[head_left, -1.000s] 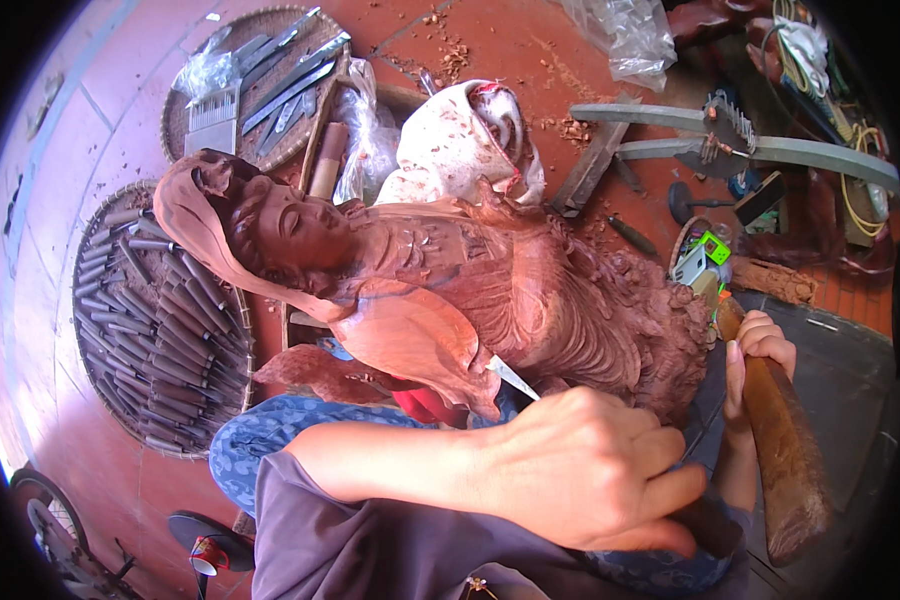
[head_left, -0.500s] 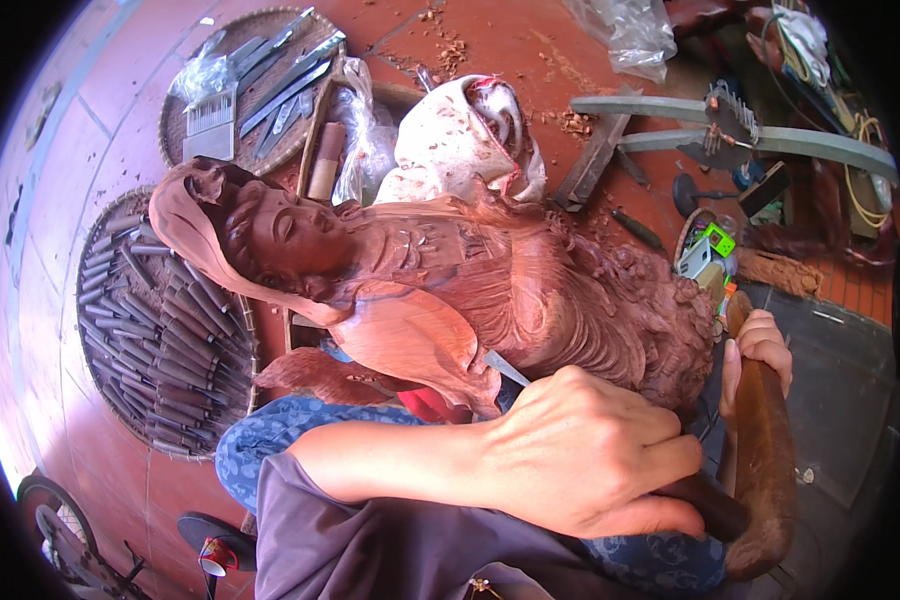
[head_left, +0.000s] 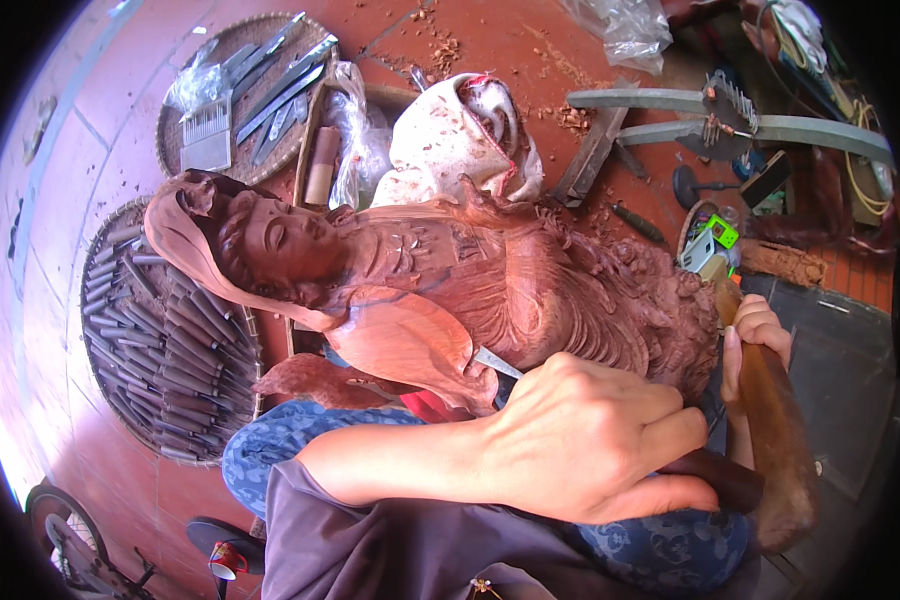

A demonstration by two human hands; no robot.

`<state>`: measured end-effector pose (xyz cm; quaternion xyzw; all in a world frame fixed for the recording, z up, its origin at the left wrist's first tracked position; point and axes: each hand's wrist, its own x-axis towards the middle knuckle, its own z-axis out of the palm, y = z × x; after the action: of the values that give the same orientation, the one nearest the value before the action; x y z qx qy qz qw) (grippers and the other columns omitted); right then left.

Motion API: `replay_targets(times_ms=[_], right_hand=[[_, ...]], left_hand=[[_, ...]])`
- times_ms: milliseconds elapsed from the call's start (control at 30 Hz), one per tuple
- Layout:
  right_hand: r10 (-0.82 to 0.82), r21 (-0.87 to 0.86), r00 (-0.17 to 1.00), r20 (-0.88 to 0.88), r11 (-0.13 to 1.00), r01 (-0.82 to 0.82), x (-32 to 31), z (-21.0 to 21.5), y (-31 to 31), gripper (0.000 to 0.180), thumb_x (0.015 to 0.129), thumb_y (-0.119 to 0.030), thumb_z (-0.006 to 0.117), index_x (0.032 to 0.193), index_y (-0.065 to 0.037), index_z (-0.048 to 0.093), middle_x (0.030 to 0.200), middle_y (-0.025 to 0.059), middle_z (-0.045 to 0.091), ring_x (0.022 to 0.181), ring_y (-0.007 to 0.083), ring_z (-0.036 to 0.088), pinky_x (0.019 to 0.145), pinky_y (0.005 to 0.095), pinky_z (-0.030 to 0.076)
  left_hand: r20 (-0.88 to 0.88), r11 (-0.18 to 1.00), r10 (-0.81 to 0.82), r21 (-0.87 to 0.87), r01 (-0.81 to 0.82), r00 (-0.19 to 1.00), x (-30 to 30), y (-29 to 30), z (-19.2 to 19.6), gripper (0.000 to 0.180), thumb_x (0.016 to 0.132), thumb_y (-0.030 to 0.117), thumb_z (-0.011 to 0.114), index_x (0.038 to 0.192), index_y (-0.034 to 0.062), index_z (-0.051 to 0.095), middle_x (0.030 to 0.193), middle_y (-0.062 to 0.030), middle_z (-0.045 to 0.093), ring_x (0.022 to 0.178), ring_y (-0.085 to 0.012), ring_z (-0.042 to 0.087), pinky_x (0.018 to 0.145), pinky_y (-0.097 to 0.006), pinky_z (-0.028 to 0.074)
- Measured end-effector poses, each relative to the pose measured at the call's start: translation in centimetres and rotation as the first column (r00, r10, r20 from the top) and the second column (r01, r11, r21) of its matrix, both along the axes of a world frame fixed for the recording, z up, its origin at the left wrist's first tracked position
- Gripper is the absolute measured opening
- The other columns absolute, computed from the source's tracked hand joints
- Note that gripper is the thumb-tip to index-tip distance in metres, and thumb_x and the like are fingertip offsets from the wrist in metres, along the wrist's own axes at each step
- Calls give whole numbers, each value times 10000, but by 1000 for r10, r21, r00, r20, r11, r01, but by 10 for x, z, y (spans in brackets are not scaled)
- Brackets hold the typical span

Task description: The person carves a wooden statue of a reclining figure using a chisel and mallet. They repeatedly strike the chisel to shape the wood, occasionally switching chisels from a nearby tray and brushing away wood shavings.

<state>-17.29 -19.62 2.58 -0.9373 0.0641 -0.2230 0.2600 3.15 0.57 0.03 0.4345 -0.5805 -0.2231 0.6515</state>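
My left hand clenched round chisel, blade against wooden statue; right hand gripped wooden mallet.

Bright, even daylight fills the scene, warm on the red tiled floor. The strongest light comes from the left, where the floor washes out to a pale glare near the rim. The reddish-brown carved wooden statue is evenly lit, with soft shadows in its folds and beneath its draped sleeve. The centre is sharp; the round woven tray of dark-handled chisels curves and smears slightly toward the edge. Fisheye distortion bends straight lines, and a black vignette rings the whole picture. The right side sits dimmer.
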Motion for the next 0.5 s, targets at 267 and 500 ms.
replay_targets(times_ms=[267, 500], right_hand=[[-43, 76, 998, -45, 996, 47, 1, -2, -2, 266, 803, 130, 569, 951, -52, 442, 820, 84, 496, 751, 185, 486, 856, 396, 418], [-31, 72, 998, -58, 997, 35, 1, -1, -2, 285, 795, 141, 574, 943, -61, 438, 832, 86, 499, 746, 186, 488, 863, 396, 416]], left_hand=[[26, 992, 126, -7, -126, 992, -3, -12, -3, 417, 777, 434, 752, 922, 56, 652, 660, -17, 498, 526, -191, 556, 431, -319, 406], [70, 990, 89, -111, -81, 994, -10, -1, 4, 460, 759, 455, 747, 921, 32, 666, 696, -20, 502, 503, -158, 514, 391, -287, 379]])
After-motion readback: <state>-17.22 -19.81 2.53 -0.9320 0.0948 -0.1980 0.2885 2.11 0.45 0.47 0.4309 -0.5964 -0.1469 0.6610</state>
